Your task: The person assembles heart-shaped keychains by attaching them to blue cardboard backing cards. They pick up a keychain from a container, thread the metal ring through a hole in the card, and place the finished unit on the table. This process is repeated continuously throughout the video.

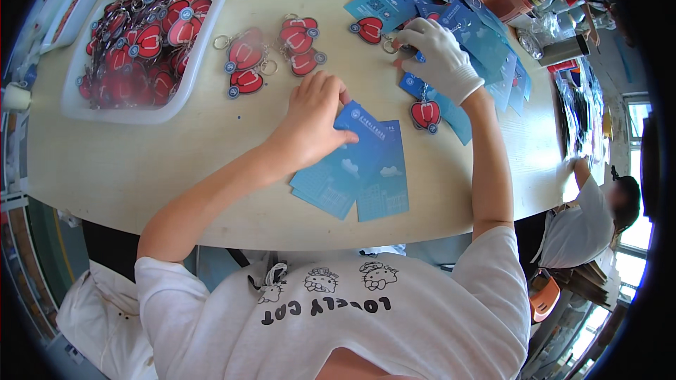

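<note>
Top blue card (362, 134) is pinched by left hand (313, 123) fingers on the bench; keyring (389, 46) is gripped at gloved right hand (440, 60) fingertips.

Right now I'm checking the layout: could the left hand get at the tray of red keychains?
Probably yes. The left hand rests on blue cards, and the white tray lies to its left, farther up the table, with bare tabletop and a few loose keychains between, nothing blocking.

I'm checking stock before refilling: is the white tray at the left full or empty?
Full, or nearly: the white tray holds a dense pile of red keychains covering its floor, a few more lying loose on the table beside it.
</note>
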A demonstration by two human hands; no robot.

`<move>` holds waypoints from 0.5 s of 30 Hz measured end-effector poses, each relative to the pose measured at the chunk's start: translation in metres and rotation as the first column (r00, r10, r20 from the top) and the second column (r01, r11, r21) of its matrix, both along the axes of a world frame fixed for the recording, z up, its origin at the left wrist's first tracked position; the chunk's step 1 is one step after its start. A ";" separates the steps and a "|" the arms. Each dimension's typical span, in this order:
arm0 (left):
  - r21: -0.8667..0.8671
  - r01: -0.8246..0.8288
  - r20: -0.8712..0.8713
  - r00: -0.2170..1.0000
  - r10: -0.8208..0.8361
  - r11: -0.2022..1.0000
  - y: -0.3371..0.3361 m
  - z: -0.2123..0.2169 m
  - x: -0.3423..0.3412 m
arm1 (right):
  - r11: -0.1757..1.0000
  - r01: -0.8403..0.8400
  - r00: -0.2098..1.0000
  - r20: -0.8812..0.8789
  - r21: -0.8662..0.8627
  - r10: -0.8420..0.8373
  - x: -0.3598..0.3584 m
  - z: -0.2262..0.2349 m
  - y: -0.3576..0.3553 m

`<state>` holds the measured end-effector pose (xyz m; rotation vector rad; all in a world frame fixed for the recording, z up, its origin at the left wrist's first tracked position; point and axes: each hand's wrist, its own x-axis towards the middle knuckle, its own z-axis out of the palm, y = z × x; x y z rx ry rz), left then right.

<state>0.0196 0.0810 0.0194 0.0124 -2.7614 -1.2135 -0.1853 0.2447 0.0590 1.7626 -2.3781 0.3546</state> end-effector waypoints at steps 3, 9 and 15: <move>0.475 -0.022 0.064 0.998 -0.010 0.880 -0.016 0.002 -0.007 | 0.999 0.008 1.000 0.021 -0.047 -0.007 -0.002 -0.017 0.000; 0.598 -0.108 0.024 0.993 0.117 0.794 -0.026 0.015 -0.005 | 0.993 -0.059 0.996 -0.079 -0.105 0.051 0.008 -0.016 -0.004; 0.684 -0.162 -0.172 0.912 0.373 0.712 -0.032 0.032 -0.005 | 0.953 -0.055 0.973 0.197 -0.298 0.118 0.024 0.036 -0.005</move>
